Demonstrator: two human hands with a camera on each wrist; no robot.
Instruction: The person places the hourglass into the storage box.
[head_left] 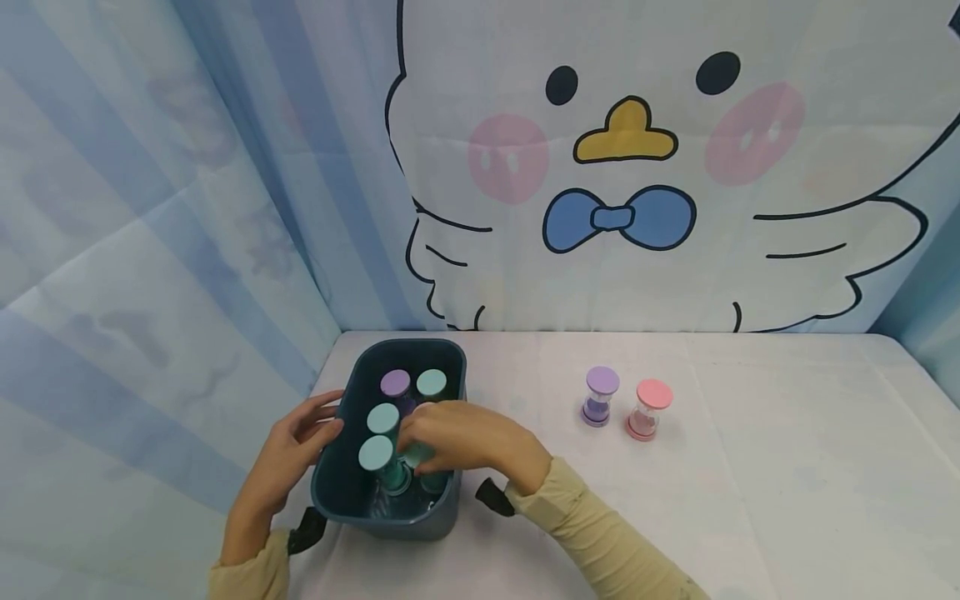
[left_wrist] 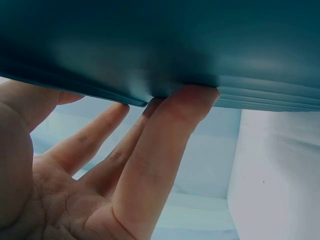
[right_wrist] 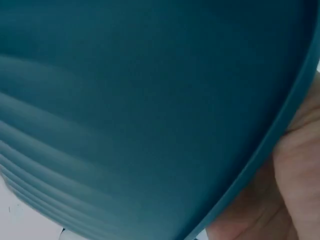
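Observation:
A dark teal bin stands on the left part of the table and holds several hourglasses. Mint-topped ones and a purple-topped one show inside. My right hand reaches over the bin's right rim, its thumb and fingers around a mint hourglass that the hand partly covers. At the bin's left side, my left hand touches the outer wall near the rim with fairly straight fingers. In the right wrist view the bin wall hides whatever the fingers hold.
A purple hourglass and a pink hourglass stand upright side by side on the white table, right of the bin. Behind the table hangs a curtain with a cartoon figure; blue-and-white cloth lines the left side.

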